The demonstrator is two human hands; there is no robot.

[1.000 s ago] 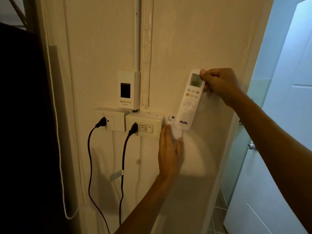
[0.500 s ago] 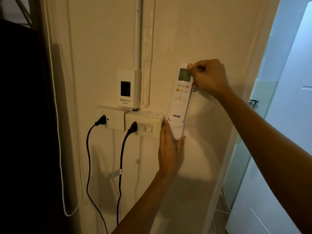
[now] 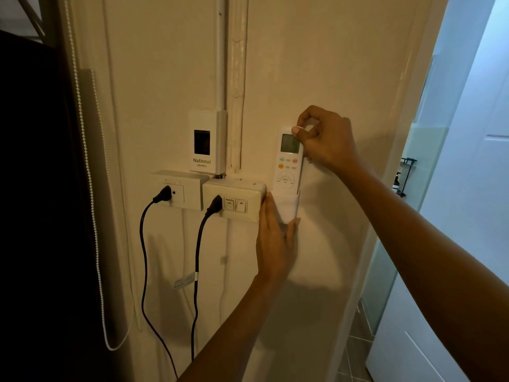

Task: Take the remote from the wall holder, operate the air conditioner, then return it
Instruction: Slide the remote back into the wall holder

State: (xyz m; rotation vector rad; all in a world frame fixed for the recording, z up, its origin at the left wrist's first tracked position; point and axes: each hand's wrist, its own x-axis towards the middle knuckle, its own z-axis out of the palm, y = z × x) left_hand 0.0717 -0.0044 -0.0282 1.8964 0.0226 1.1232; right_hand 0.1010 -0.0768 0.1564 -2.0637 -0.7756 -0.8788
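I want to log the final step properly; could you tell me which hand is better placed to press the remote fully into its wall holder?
Right. The right hand pinches the remote at its top; the left hand braces the wall holder from below.

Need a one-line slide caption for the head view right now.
Right hand seats the remote in the wall holder while the left hand braces the holder.

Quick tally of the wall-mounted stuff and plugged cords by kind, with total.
Breaker box: 1
Outlet/switch boxes: 2
Black plugs with cords: 2
Remote: 1
Remote holder: 1
Total: 7
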